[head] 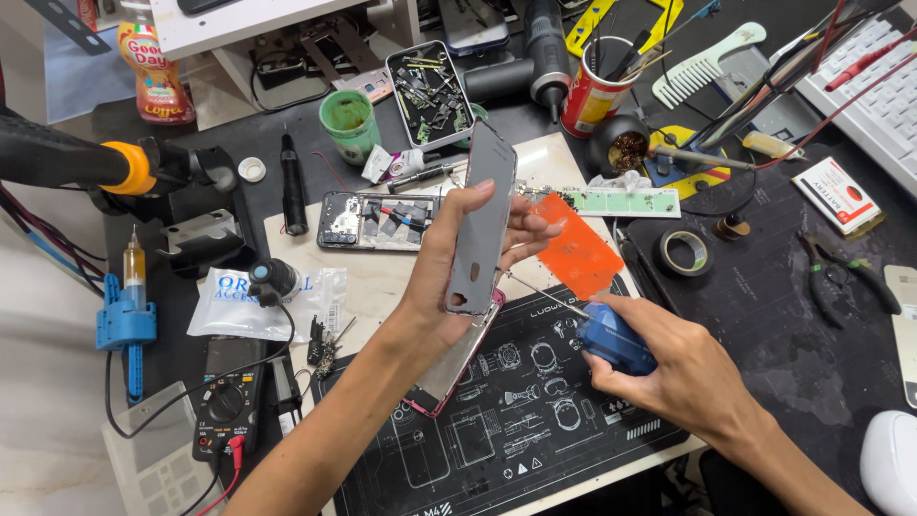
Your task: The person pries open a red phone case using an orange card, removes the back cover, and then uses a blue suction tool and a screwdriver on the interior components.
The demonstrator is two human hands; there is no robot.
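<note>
Grey flat phone back panel point(480, 222) held upright above the black printed work mat point(497, 430), left hand point(441, 277) closed round its edges. Right hand point(669, 368) fisted on blue-handled thin metal screwdriver point(611, 336), just right of panel. Best keep panel steady, tip square on.

Open room only over the near black work mat point(497, 449), bare between the two forearms. Left approach blocked by multimeter point(226, 406) with trailing leads, plastic bag point(224, 301) and blue syringe stand point(126, 325). Far side crowded: opened phone point(377, 220), parts tin point(430, 94), green cup point(350, 122), red can of tools point(594, 91). Right flank narrowed by tape roll point(684, 252), pliers point(841, 272) and cables. Centre taken by left hand point(449, 258) raising a grey phone panel point(480, 220) and right hand point(669, 368) with a blue screwdriver point(611, 336).
</note>
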